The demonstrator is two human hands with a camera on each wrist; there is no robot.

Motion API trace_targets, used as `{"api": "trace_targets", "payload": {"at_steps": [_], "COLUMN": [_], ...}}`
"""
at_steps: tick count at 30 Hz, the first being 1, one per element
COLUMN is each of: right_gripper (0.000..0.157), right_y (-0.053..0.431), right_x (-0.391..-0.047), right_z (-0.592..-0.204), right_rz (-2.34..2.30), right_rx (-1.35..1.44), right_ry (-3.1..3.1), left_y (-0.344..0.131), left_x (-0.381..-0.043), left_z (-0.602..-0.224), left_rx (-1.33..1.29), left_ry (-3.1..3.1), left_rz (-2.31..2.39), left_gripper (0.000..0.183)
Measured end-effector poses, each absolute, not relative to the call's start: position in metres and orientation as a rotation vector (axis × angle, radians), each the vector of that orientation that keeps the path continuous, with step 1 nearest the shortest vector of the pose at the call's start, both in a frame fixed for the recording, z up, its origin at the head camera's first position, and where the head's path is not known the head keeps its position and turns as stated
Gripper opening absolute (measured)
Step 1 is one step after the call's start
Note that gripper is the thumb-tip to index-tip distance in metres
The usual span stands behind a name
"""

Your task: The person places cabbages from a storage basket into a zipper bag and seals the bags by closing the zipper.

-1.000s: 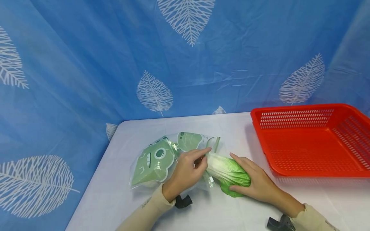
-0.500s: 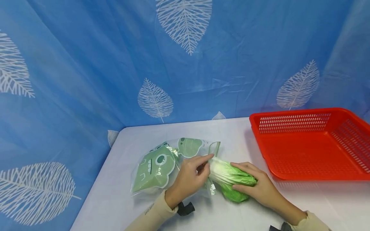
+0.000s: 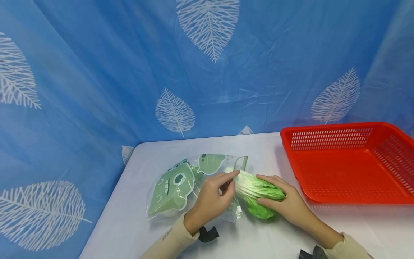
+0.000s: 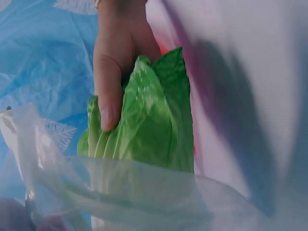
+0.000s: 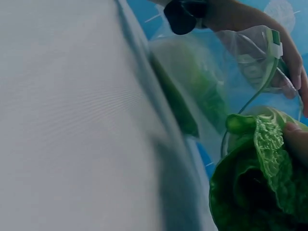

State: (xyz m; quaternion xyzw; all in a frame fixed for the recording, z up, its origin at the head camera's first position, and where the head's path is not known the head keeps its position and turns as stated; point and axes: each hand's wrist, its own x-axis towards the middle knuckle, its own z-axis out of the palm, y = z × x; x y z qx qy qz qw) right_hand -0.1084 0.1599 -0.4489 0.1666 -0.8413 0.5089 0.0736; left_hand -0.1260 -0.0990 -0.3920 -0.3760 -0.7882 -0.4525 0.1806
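A clear slider zip bag (image 3: 168, 190) with a green cartoon dinosaur print lies bulging on the white table, its mouth facing right. My left hand (image 3: 213, 196) pinches the bag at its mouth, index finger stretched along the rim. With fingers and thumb on opposite sides, my right hand (image 3: 289, 201) grips a Chinese cabbage (image 3: 258, 190) by its leafy end. Its white stem end points left into the bag's mouth. In the left wrist view the clear film overlaps the lower part of the cabbage (image 4: 149, 125). Green leafy contents (image 5: 202, 82) show through the bag in the right wrist view.
A red plastic basket (image 3: 336, 172) with slotted walls stands on the right of the table. Blue cloth (image 3: 129, 72) with white leaf prints hangs behind and to the left. The table's left edge runs diagonally beside the bag.
The head view has tilted slightly. Since half a second ago my right hand has shifted the cabbage slightly left and away, its stem end further into the bag's mouth. The left hand stays at the rim.
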Motion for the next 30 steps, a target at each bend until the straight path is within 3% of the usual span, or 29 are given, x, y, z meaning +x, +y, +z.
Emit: {"api": "trace_targets", "payload": {"at_steps": [11, 22, 25, 30], "right_gripper": [0.064, 0.053, 0.055, 0.074], "right_y": [0.147, 0.117, 0.105, 0.104], "right_x": [-0.133, -0.154, -0.154, -0.146], "right_z": [-0.407, -0.406, -0.411, -0.419], "right_rz": [1.58, 2.048, 2.012, 1.94], "right_rx": [0.53, 0.443, 0.439, 0.599], "right_ry": [-2.617, -2.427, -2.471, -2.552], "left_y": [-0.091, -0.094, -0.094, -0.098], "left_x": [-0.129, -0.133, -0.133, -0.131], "left_z": [-0.372, -0.371, -0.374, -0.374], "left_rx": [-1.084, -1.03, -1.008, -0.969], "left_ry": [-2.137, -2.13, -2.141, -2.154], "left_rz": [-1.304, -1.353, -1.36, -1.399], "left_gripper": [0.036, 0.034, 0.034, 0.034]}}
